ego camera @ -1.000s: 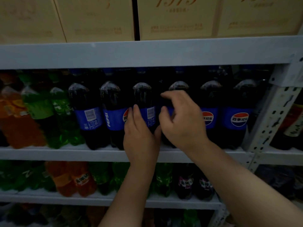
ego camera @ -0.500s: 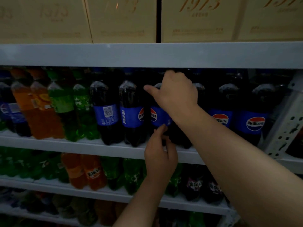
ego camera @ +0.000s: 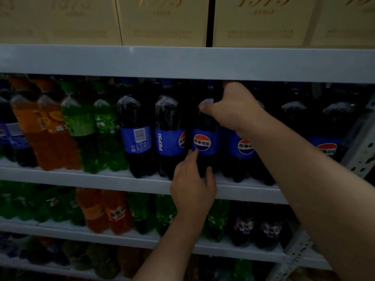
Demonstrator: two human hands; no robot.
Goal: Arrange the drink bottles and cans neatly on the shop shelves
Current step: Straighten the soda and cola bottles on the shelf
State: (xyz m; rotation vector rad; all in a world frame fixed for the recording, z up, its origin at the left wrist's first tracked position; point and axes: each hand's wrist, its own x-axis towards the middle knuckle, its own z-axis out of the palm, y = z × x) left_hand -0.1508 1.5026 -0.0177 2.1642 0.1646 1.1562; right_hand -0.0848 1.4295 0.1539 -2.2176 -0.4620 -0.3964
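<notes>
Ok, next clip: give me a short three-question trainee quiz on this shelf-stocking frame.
1. True or false: the right hand grips the upper part of the logo-front Pepsi bottle.
2. Which drinks stand directly left of the barcode-front Pepsi bottle? A) green bottles B) orange bottles C) purple-label bottles
3. Fill in: the left hand holds the logo-front Pepsi bottle near its ____.
Key: 1 true; 2 A; 3 base.
</notes>
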